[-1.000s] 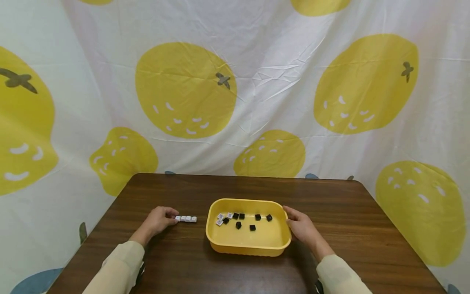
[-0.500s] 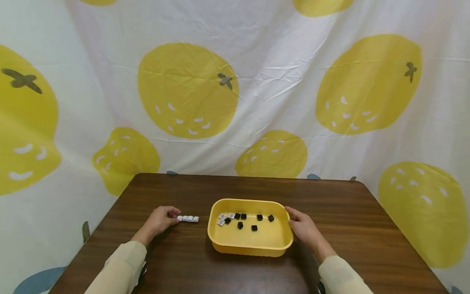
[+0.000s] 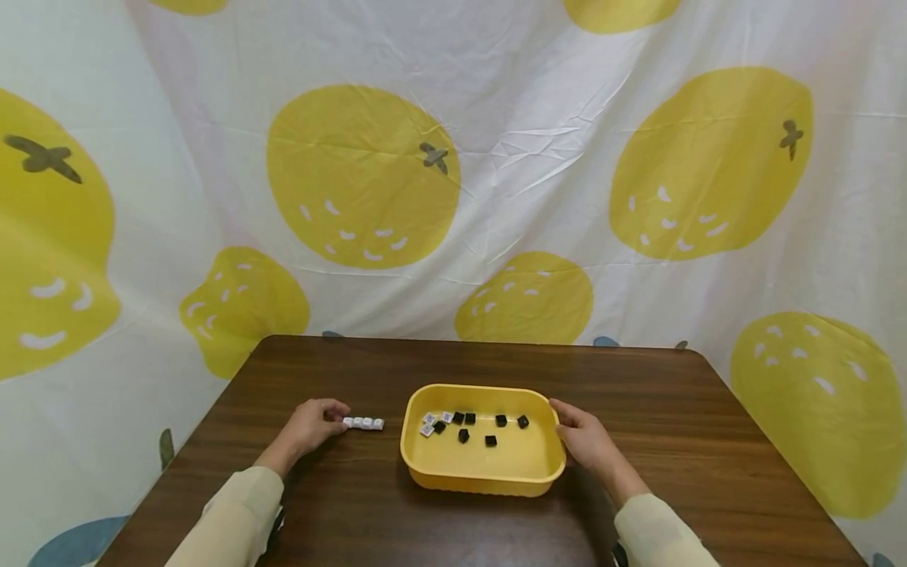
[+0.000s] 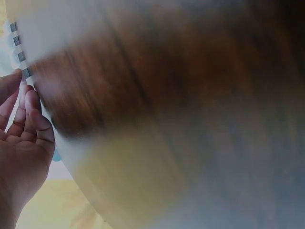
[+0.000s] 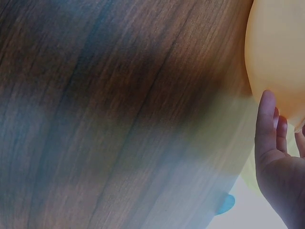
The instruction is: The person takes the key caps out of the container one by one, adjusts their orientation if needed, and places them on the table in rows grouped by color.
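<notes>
A short row of small white cubes [image 3: 367,424] lies on the wooden table. At its left end, my left hand [image 3: 308,428] pinches the end cube between thumb and fingertips; in the left wrist view the hand [image 4: 26,152] meets the nearest cube [image 4: 26,72]. The yellow tray [image 3: 482,469] stands right of the row, holding several black cubes [image 3: 464,435] and 3 white ones [image 3: 427,431]. My right hand [image 3: 591,442] rests extended fingers against the tray's right end. In the right wrist view, that hand [image 5: 283,162] touches the tray's outer wall [image 5: 279,52].
Dark wooden table [image 3: 659,409] extends around the tray and both hands. Behind it hangs a white cloth [image 3: 510,205] printed with large yellow fruit. A narrow strip of table separates the white row from the tray's left side.
The head view has shifted slightly, moving the whole scene a little to the right in the picture. Both hands keep their places at the row and the tray.
</notes>
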The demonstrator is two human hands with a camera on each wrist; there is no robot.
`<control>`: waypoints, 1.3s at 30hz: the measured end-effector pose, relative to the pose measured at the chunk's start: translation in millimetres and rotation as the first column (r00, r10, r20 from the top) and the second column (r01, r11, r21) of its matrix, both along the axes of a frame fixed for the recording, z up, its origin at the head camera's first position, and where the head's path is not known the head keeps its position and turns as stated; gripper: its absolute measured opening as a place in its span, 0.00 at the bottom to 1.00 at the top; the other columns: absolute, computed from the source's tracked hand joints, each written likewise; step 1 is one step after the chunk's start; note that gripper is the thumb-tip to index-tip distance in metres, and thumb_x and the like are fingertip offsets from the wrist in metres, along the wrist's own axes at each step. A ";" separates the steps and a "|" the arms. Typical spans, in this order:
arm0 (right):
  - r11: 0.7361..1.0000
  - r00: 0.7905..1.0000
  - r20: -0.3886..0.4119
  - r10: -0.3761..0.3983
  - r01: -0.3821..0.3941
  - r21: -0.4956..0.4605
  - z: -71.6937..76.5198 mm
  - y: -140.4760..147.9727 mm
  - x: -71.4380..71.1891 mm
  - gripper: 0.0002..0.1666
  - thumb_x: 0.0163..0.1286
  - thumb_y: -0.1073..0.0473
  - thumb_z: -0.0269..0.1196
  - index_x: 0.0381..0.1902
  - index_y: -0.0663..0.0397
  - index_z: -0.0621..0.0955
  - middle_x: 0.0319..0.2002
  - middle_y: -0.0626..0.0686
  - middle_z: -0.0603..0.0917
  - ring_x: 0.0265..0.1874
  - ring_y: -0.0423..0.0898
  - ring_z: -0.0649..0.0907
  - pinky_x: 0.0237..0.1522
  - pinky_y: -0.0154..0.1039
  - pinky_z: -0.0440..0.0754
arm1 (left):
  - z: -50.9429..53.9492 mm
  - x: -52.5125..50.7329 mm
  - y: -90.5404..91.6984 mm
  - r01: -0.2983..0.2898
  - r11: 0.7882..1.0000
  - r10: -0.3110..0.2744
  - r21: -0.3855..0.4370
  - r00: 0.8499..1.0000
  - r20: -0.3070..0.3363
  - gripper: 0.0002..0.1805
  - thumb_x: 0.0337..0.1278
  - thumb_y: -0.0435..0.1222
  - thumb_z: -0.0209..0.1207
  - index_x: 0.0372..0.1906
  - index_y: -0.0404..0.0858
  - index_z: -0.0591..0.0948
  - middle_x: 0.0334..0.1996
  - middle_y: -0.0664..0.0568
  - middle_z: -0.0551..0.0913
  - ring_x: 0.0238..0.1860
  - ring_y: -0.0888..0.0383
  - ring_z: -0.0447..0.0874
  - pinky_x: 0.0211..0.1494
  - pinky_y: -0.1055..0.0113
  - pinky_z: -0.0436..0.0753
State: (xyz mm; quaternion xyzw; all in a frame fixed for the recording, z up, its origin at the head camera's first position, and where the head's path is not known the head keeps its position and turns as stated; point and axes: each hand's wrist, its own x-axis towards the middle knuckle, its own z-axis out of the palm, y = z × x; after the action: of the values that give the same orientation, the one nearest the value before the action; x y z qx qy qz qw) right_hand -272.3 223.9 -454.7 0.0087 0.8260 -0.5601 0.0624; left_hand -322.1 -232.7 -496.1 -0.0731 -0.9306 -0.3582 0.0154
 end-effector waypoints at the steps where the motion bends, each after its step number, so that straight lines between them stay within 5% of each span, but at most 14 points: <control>1: 1.000 1.000 -0.001 0.002 -0.002 -0.002 -0.1 0.0 -0.1 0.30 0.75 0.70 0.48 0.74 0.65 0.62 0.57 0.73 0.74 0.34 0.53 0.84 0.31 0.47 0.85 | 0.9 0.6 -0.1 0.000 1.000 0.000 0.003 1.000 0.000 0.11 0.55 0.29 0.67 0.45 0.33 0.85 0.32 0.52 0.82 0.37 0.56 0.78 0.43 0.56 0.77; 13: 1.000 1.000 0.014 0.005 -0.005 0.020 4.7 -0.2 -0.1 0.30 0.76 0.70 0.47 0.74 0.64 0.61 0.60 0.74 0.72 0.39 0.54 0.84 0.35 0.48 0.85 | 28.0 -4.6 15.4 -0.019 0.995 0.020 0.095 1.000 -0.006 0.18 0.62 0.34 0.64 0.55 0.32 0.81 0.42 0.47 0.83 0.44 0.51 0.79 0.45 0.56 0.79; 19: 1.000 1.000 0.007 -0.007 0.006 0.018 3.4 0.3 0.0 0.30 0.75 0.70 0.48 0.74 0.64 0.62 0.56 0.72 0.74 0.35 0.53 0.83 0.32 0.47 0.85 | 44.4 -10.9 51.0 0.049 0.989 -0.041 0.139 0.998 -0.055 0.17 0.62 0.35 0.64 0.54 0.34 0.82 0.41 0.49 0.83 0.44 0.52 0.80 0.44 0.58 0.80; 29: 1.000 1.000 0.013 -0.010 0.009 0.018 2.2 -1.0 1.5 0.30 0.75 0.70 0.48 0.74 0.64 0.62 0.56 0.73 0.73 0.35 0.53 0.83 0.32 0.47 0.85 | 61.9 -9.1 120.3 0.143 0.963 -0.136 0.228 0.990 -0.046 0.14 0.63 0.36 0.65 0.52 0.39 0.84 0.38 0.54 0.82 0.39 0.57 0.79 0.43 0.61 0.80; 36: 1.000 1.000 0.011 -0.007 0.006 0.026 2.2 -0.8 0.0 0.30 0.74 0.70 0.48 0.73 0.65 0.63 0.55 0.72 0.74 0.37 0.54 0.84 0.34 0.48 0.85 | 57.6 -5.0 150.4 0.231 0.954 -0.226 0.189 0.973 -0.051 0.14 0.64 0.36 0.64 0.53 0.36 0.83 0.38 0.52 0.82 0.37 0.56 0.77 0.40 0.62 0.78; 39: 1.000 1.000 0.011 -0.003 0.003 0.020 2.1 -0.8 -0.5 0.30 0.74 0.70 0.48 0.74 0.65 0.63 0.55 0.71 0.75 0.36 0.54 0.84 0.34 0.48 0.85 | 51.8 -0.9 157.9 0.227 0.961 -0.220 0.157 0.974 -0.062 0.15 0.63 0.36 0.64 0.53 0.35 0.83 0.40 0.50 0.82 0.39 0.55 0.78 0.42 0.60 0.79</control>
State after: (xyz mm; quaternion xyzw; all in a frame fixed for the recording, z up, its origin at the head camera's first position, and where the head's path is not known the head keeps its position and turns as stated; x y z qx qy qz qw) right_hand -272.8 223.1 -452.7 0.0138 0.8312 -0.5518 0.0662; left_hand -323.0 -74.8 -444.3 -0.1839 -0.8835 -0.4308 0.0012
